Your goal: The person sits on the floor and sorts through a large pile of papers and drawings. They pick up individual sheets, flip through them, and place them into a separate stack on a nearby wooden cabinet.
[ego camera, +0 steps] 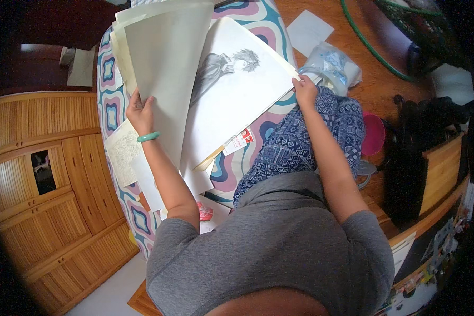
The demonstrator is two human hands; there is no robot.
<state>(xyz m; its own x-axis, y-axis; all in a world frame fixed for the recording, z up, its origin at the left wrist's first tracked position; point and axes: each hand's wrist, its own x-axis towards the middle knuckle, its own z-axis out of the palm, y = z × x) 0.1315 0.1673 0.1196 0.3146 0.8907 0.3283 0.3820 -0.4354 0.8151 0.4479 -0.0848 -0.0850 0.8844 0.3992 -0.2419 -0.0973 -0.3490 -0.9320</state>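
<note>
Large paper sheets lie before me in a stack. My left hand (142,113), with a green bangle (148,137) at the wrist, holds the raised left sheets (166,75) by their edge, the thumb on the near face. Beneath and to the right lies a white sheet with a pencil drawing (231,65) of a figure with spiky hair; the raised sheets hide part of it. At that sheet's right corner, my right hand (305,90) pinches the paper between thumb and fingers. Yellowed sheet edges (209,158) show under the drawing.
The papers rest on a bed with a patterned cover (266,132). A sketched sheet (124,154) and a red-printed card (240,141) lie nearby. On the wooden floor (320,19) are a loose paper (309,32), a plastic bag (331,67) and a pink basin (373,134). A wooden cabinet (43,177) stands left.
</note>
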